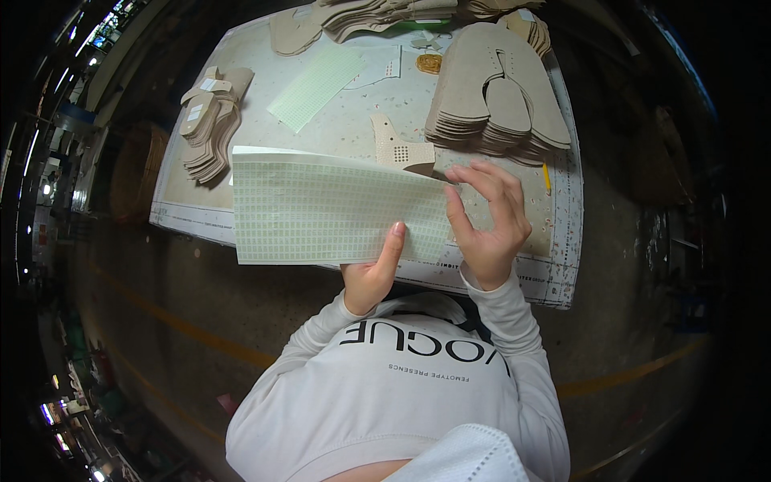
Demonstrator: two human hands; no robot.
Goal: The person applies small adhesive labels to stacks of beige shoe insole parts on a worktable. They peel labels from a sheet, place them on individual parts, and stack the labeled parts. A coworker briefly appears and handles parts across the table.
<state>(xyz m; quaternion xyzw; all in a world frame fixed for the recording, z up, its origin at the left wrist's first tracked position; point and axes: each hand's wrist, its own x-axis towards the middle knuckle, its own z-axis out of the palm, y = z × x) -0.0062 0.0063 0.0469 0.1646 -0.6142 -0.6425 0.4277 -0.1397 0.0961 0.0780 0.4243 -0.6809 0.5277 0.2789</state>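
Note:
My left hand (373, 277) grips the lower edge of a pale green sheet of small labels (321, 209), thumb on top and fingers hidden beneath. The sheet is held tilted above the near side of the table, and a white layer shows along its top left edge. At the sheet's upper right corner, my right hand (494, 221) bends its thumb and forefinger together around the edge, while the other fingers curl loosely above. Whether a single label is between those fingertips is too small to make out. Just beyond the sheet lies a beige cut piece with punched holes (395, 147).
Layered brown cut pieces (494, 88) are stacked at the right, with a smaller stack (211, 128) at the left and more piles (377, 16) along the back. Another green label sheet (317, 84) lies flat. A yellow pencil-like stick (547, 178) and an amber-coloured roll (429, 63) rest on the table (193, 205).

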